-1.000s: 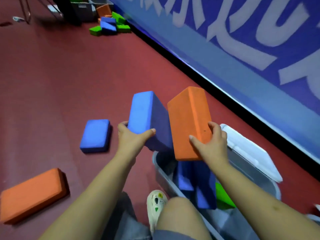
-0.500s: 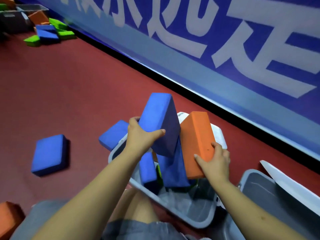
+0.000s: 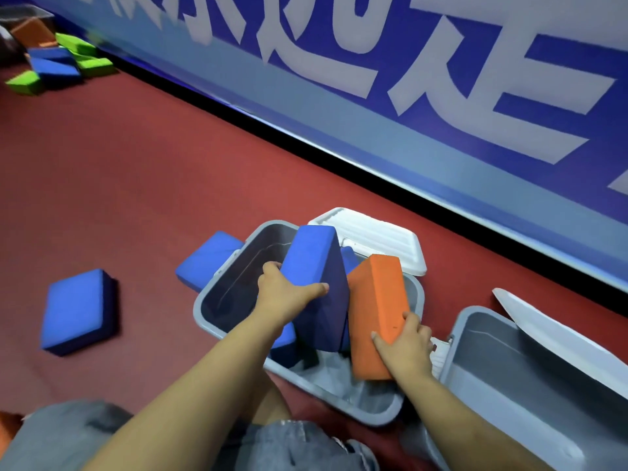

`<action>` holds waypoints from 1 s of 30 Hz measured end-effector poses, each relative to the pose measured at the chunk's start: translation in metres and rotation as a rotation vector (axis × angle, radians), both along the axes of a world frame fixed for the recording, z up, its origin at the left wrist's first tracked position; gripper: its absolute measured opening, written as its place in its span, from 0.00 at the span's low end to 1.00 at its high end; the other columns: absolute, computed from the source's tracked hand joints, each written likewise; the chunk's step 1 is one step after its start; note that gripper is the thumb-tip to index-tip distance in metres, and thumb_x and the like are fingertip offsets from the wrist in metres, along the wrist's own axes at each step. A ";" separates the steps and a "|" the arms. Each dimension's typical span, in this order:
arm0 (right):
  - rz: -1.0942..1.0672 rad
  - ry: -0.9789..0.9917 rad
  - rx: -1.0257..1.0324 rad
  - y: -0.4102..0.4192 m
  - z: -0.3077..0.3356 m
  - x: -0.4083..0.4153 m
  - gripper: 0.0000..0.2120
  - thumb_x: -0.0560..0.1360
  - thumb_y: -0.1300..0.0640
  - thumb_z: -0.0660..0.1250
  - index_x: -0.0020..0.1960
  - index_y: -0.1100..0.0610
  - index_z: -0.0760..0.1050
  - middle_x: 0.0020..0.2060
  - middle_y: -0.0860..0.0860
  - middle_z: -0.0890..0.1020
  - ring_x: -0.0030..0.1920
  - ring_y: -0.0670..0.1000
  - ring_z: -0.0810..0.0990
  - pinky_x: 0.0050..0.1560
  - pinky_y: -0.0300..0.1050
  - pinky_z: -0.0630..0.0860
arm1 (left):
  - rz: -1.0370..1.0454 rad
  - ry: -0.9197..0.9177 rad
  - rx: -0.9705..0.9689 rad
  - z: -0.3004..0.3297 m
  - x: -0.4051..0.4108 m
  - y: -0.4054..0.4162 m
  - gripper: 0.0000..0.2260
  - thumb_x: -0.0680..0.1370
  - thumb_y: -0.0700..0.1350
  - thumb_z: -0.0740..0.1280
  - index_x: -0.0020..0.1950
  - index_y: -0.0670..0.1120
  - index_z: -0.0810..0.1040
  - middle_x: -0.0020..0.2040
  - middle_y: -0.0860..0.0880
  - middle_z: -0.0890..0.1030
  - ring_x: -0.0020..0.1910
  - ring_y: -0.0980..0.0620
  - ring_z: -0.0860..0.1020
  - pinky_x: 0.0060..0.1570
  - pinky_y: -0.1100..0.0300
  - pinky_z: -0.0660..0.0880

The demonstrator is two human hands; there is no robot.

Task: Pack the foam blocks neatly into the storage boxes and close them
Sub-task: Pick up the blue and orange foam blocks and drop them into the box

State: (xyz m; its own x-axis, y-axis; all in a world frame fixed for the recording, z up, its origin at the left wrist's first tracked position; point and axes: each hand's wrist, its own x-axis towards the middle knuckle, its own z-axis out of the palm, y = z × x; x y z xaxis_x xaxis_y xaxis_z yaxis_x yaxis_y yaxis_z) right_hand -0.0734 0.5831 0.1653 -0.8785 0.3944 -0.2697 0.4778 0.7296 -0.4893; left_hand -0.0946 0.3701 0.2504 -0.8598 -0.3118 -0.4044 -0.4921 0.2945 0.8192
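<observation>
1. Now, L to R: loose blue foam block [image 3: 76, 311] lies flat on the red floor at 9 o'clock of the grey storage box [image 3: 413, 302]; a second blue block on the floor [image 3: 207, 258] touches the box's far-left corner.
2. Left hand [image 3: 287, 294] grips the tall blue foam block [image 3: 314, 283], thumb across its dark side face, fingers behind; long axis near upright, lower end already inside the box.
3. Right hand [image 3: 406, 345] holds the orange foam block [image 3: 375, 311] by its lower end; it leans toward 12, just beside the blue one.
4. Judged: both go down, w/ free floor at the box's 6 o'clock end, nearer the right hand.
5. Second grey box [image 3: 509, 385] at 3 o'clock, open, no blocks seen in it.
</observation>
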 end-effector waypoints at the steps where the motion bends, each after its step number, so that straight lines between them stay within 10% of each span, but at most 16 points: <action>1: 0.001 -0.045 -0.002 -0.001 -0.004 0.002 0.35 0.69 0.44 0.71 0.69 0.57 0.61 0.64 0.60 0.65 0.65 0.63 0.66 0.61 0.56 0.69 | -0.020 -0.016 -0.013 0.000 -0.001 -0.001 0.39 0.60 0.56 0.78 0.63 0.49 0.61 0.61 0.48 0.68 0.53 0.46 0.76 0.50 0.47 0.79; 15: 0.428 0.031 -0.112 -0.072 0.042 -0.013 0.19 0.75 0.54 0.66 0.63 0.59 0.70 0.61 0.57 0.70 0.55 0.59 0.76 0.57 0.45 0.70 | 0.043 -0.093 -0.387 -0.016 0.019 -0.058 0.30 0.74 0.36 0.61 0.74 0.49 0.59 0.77 0.45 0.49 0.69 0.37 0.64 0.66 0.49 0.64; 30: 0.849 -0.013 -0.187 -0.277 0.068 -0.036 0.22 0.74 0.51 0.68 0.65 0.55 0.68 0.61 0.55 0.70 0.55 0.55 0.77 0.59 0.50 0.73 | 0.360 0.078 0.317 -0.014 0.051 -0.213 0.11 0.78 0.46 0.63 0.60 0.48 0.71 0.54 0.48 0.78 0.46 0.51 0.80 0.42 0.56 0.74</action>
State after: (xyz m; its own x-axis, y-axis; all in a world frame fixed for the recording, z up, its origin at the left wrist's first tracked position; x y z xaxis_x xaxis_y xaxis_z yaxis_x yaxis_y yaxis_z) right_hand -0.1099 0.3058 0.2337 -0.8519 -0.4448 -0.2764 -0.1854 0.7498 -0.6352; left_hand -0.0433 0.1570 0.2366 -0.7513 -0.4673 -0.4661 -0.4505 -0.1530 0.8796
